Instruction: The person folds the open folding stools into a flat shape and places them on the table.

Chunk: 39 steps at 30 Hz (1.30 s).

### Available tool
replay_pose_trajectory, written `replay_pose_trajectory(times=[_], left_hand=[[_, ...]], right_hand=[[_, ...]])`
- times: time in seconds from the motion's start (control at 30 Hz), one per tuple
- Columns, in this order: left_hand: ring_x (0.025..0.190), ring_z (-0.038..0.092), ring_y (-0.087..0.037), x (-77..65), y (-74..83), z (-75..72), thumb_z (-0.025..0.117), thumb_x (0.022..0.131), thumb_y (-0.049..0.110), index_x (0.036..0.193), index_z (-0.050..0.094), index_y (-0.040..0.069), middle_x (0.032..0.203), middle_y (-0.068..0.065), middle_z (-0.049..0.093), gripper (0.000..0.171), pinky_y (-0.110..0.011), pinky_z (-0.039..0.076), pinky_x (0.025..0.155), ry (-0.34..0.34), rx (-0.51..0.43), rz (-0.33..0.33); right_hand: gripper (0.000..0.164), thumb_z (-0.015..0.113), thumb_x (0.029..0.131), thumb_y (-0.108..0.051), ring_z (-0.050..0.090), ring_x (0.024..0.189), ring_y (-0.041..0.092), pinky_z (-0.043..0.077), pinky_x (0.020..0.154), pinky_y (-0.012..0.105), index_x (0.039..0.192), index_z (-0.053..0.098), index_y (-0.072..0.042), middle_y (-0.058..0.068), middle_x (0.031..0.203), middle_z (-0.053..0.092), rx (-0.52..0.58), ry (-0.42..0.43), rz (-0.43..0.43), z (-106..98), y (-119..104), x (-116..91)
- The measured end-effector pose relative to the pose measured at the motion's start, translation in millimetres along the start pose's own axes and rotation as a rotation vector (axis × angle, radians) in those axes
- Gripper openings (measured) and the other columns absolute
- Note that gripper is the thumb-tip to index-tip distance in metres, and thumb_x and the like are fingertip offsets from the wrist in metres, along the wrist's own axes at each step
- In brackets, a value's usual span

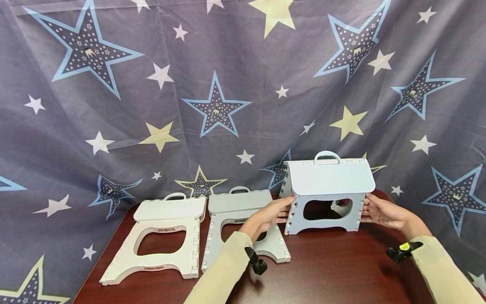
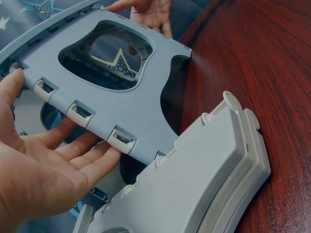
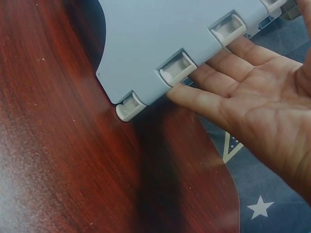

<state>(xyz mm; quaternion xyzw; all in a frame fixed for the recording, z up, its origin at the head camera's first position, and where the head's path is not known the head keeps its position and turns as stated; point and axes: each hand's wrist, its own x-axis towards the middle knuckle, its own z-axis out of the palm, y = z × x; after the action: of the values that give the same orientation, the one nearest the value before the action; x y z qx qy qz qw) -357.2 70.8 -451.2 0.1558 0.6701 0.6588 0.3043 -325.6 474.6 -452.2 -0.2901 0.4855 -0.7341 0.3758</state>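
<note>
A light blue folding step stool (image 1: 329, 177) stands on the table at right, its two top halves sloping like a roof under a carry handle. My left hand (image 1: 268, 214) touches its left side, thumb at the front panel's edge. In the left wrist view the fingers (image 2: 99, 167) lie fairly straight along the hinge tabs. On the other side, my right hand (image 1: 385, 213) rests against the stool's right edge. Its fingers (image 3: 199, 99) extend straight beside the tabs in the right wrist view; the thumb is mostly out of that frame.
A grey folded stool (image 1: 240, 202) lies left of the blue one, partly behind my left forearm. Farther left lies a cream folded stool (image 1: 168, 210). Behind the dark red wooden table (image 1: 322, 266) hangs a star-patterned curtain (image 1: 265, 118).
</note>
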Motion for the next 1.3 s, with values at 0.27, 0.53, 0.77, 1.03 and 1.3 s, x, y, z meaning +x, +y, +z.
replay_pose_trajectory(times=[0.27,0.53,0.77,1.03,1.3], left_hand=[[0.14,0.048,-0.037,0.0,-0.2,-1.0,0.052,0.103,0.05,0.154,0.041,0.006,0.151,-0.022,0.049,0.068,-0.052,0.042,0.116,-0.011,0.005,0.003],[0.14,0.049,-0.037,0.3,-0.2,-2.3,0.051,0.103,0.049,0.155,0.041,0.006,0.151,-0.022,0.05,0.068,-0.052,0.042,0.116,-0.013,0.006,0.001],[0.138,0.051,-0.036,0.5,0.1,-4.6,0.051,0.104,0.05,0.154,0.041,0.005,0.149,-0.022,0.051,0.068,-0.052,0.042,0.116,-0.019,0.011,0.005],[0.14,0.048,-0.036,-0.1,1.1,-5.3,0.051,0.103,0.051,0.157,0.038,0.008,0.152,-0.021,0.049,0.07,-0.052,0.041,0.117,-0.018,0.019,0.0],[0.14,0.049,-0.036,0.1,0.4,-5.0,0.05,0.104,0.051,0.157,0.038,0.009,0.153,-0.022,0.048,0.069,-0.051,0.042,0.117,-0.017,0.029,-0.005]], right_hand=[[0.067,0.001,0.112,-0.033,0.056,0.135,0.021,0.043,0.116,0.04,0.142,0.053,-0.004,0.009,0.143,0.061,0.015,0.004,-0.003,0.6,1.9,0.6],[0.068,0.0,0.111,-0.033,0.055,0.136,0.021,0.043,0.117,0.039,0.144,0.051,-0.004,0.009,0.145,0.06,0.015,-0.006,-0.002,0.8,1.3,1.6],[0.069,-0.001,0.111,-0.033,0.055,0.136,0.021,0.042,0.117,0.039,0.144,0.051,-0.003,0.009,0.144,0.06,0.009,-0.012,0.0,0.1,0.2,3.1],[0.069,-0.001,0.111,-0.033,0.056,0.135,0.02,0.043,0.117,0.039,0.142,0.053,-0.003,0.009,0.143,0.061,0.004,-0.007,0.002,-1.3,0.1,3.9],[0.068,0.0,0.111,-0.034,0.056,0.135,0.021,0.043,0.117,0.039,0.142,0.053,-0.004,0.009,0.143,0.061,0.006,-0.005,-0.001,-1.5,2.5,4.1]])
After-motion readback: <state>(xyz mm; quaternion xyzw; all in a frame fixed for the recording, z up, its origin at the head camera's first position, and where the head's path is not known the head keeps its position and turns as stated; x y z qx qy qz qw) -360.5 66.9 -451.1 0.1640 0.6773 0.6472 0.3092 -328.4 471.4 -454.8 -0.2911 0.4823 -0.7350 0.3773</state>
